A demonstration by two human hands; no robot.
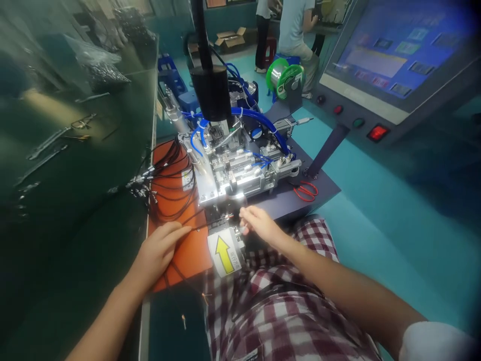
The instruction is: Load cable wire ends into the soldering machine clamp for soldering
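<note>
My left hand [160, 250] rests over the orange board, its fingers closed on a thin black cable [210, 221]. That cable runs to the right, and its bare end lies at the front of the metal machine [244, 170]. Just right of the cable end, my right hand [259, 223] is pinched, thumb against fingers. Whatever is between those fingertips is too small to make out. Below both hands, a white label with a yellow arrow [224, 254] is fixed to the machine's front.
A bundle of black cables [165, 180] with stripped ends lies on the orange board [188, 250]. Red-handled scissors [306, 191] are on the grey base. A green wire spool [284, 78] stands behind; a control screen [379, 55] is at right. People are in the background.
</note>
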